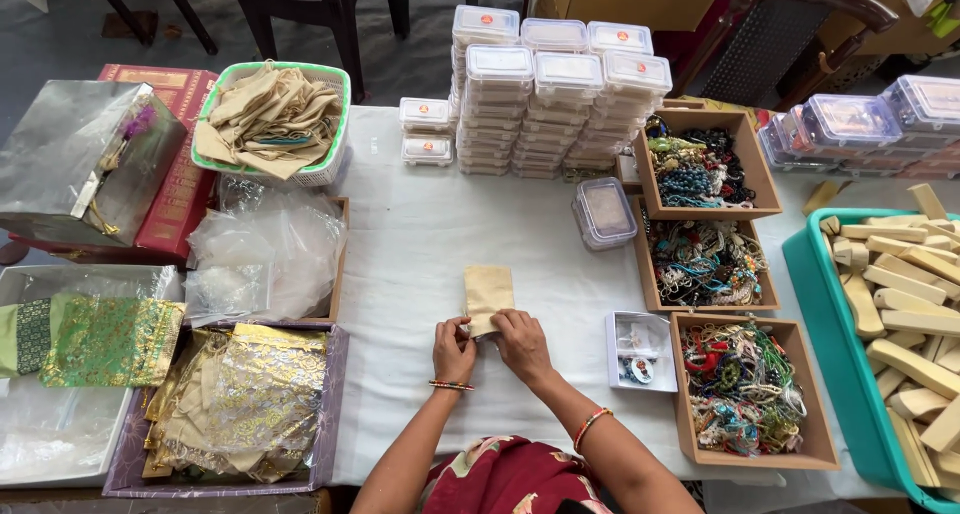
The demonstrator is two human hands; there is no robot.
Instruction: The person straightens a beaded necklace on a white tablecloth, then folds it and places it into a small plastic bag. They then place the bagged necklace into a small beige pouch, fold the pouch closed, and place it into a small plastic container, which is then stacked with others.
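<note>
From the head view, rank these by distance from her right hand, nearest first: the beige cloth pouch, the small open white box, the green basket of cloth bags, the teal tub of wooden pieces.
1. Beige cloth pouch: touching the right hand, just above it.
2. Small open white box: close on its right.
3. Green basket of cloth bags: far upper left.
4. Teal tub of wooden pieces: far right edge; its near wall rivals the basket, so 3 and 4 are too close to call.

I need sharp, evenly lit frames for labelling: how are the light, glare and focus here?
Head view: soft, even light, faint shadows on the white tablecloth; glare on the silver box and clear bags; both hands, left hand and right hand, and the beige pouch are sharp; straight edges bow slightly toward the frame's borders.
</note>
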